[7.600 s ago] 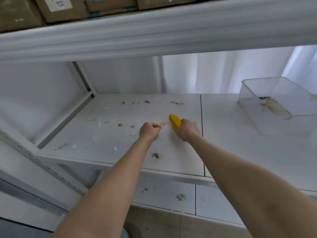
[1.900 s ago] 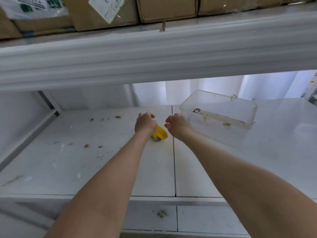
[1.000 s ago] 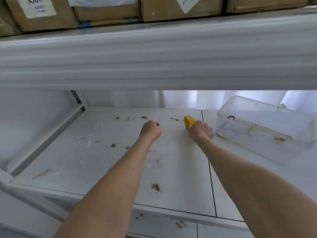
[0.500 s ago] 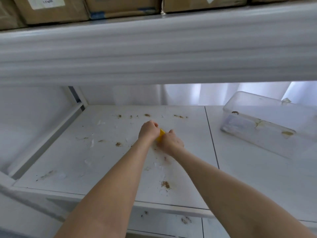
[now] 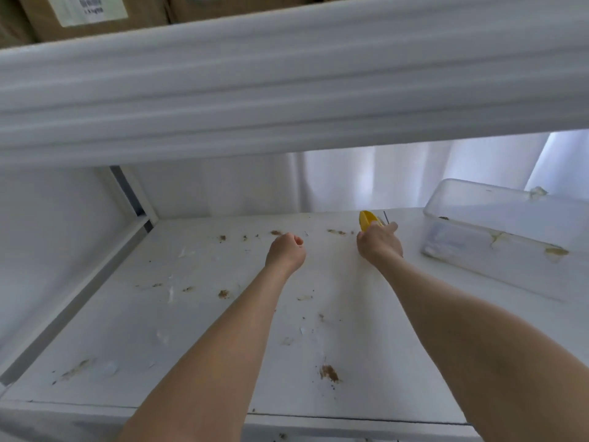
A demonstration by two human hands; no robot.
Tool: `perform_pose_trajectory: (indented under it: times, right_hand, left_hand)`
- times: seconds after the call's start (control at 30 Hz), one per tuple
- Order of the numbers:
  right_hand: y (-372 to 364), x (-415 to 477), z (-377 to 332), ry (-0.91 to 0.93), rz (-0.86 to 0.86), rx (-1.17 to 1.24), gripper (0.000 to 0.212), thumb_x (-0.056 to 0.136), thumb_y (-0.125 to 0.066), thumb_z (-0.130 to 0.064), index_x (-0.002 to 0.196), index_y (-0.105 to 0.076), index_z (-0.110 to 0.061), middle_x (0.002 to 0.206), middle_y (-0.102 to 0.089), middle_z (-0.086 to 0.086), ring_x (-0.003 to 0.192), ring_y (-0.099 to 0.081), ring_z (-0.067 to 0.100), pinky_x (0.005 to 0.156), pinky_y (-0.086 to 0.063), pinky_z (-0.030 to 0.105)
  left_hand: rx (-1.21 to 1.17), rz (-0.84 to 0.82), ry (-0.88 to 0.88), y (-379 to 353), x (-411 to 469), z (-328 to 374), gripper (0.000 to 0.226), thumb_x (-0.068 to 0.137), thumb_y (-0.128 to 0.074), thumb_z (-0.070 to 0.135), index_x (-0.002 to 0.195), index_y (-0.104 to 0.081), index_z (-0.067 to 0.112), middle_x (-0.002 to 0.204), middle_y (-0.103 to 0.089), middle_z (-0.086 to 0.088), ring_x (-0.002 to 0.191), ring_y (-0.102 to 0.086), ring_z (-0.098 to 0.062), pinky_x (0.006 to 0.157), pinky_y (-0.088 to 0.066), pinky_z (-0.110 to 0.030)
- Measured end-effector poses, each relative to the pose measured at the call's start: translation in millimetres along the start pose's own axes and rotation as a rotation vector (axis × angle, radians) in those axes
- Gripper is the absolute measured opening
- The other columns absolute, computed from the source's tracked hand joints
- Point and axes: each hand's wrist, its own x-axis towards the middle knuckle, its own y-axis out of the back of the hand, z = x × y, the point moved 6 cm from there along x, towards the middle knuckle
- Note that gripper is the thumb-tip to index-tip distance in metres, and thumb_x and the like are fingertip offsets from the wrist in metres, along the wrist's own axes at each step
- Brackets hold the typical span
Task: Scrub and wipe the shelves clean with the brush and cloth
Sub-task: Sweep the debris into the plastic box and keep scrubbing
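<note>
The scrubbing looks only partly done: the shelf (image 5: 127,330) carries many brown spots (image 5: 328,373) and pale scraps, from the near edge to the far side. The right hand (image 5: 379,245) is at the far part of the shelf, its fingers grasping the yellow brush (image 5: 366,218) just left of the clear box (image 5: 510,237), while the left hand (image 5: 285,252) is clenched with nothing visible in it. I see no cloth, so I judge the wiping is not yet begun.
</note>
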Motion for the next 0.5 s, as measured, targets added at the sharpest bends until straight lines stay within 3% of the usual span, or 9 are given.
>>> perform_pose_trajectory:
  times: [0.1, 0.17, 0.3, 0.4, 0.5]
  right_hand:
    - [-14.3, 18.6, -5.0, -0.098, 0.031, 0.068, 0.043, 0.098, -0.042, -0.016, 0.139, -0.037, -0.002, 0.142, -0.034, 0.017, 0.124, -0.045, 0.038, 0.099, -0.041, 0.042]
    - [-27.0, 26.3, -10.5, -0.121, 0.026, 0.042, 0.045, 0.097, -0.041, -0.01, 0.14, -0.036, 0.002, 0.145, -0.035, 0.018, 0.129, -0.041, 0.037, 0.104, -0.038, 0.042]
    - [-50.4, 30.8, -38.5, -0.046, -0.019, 0.054, 0.046, 0.098, -0.038, -0.011, 0.143, -0.035, -0.003, 0.143, -0.043, 0.015, 0.129, -0.045, 0.033, 0.102, -0.038, 0.038]
    - [-69.0, 13.1, -73.4, 0.147, -0.146, -0.026, 0.051, 0.094, -0.052, -0.018, 0.143, -0.041, -0.007, 0.142, -0.042, 0.009, 0.128, -0.046, 0.03, 0.1, -0.041, 0.037]
    - [-78.7, -3.1, -98.3, 0.321, -0.265, -0.074, 0.043, 0.091, -0.057, -0.023, 0.132, -0.052, -0.008, 0.123, -0.054, 0.011, 0.11, -0.056, 0.026, 0.087, -0.047, 0.033]
  left_hand:
    - [0.0, 0.025, -0.013, 5.7, 20.4, -12.4, 0.028, 0.092, -0.048, 0.014, 0.118, -0.059, 0.008, 0.12, -0.06, -0.009, 0.109, -0.056, -0.024, 0.083, -0.042, -0.027]
    - [0.008, 0.032, -0.018, 7.9, 30.2, -20.2, 0.028, 0.092, -0.048, 0.014, 0.117, -0.059, 0.009, 0.12, -0.06, -0.009, 0.11, -0.056, -0.024, 0.085, -0.043, -0.028]
    - [0.011, 0.032, -0.02, 6.2, 41.1, -37.3, 0.029, 0.091, -0.048, 0.014, 0.117, -0.059, 0.01, 0.121, -0.06, -0.008, 0.112, -0.055, -0.024, 0.09, -0.043, -0.029]
    - [0.016, 0.049, -0.012, 8.0, 41.9, -45.9, 0.028, 0.092, -0.048, 0.014, 0.117, -0.059, 0.01, 0.124, -0.059, -0.008, 0.114, -0.054, -0.024, 0.092, -0.043, -0.029]
    - [-0.009, 0.113, 0.008, 14.4, 41.6, -40.3, 0.026, 0.094, -0.047, 0.015, 0.117, -0.059, 0.009, 0.123, -0.06, -0.009, 0.113, -0.055, -0.026, 0.09, -0.044, -0.031]
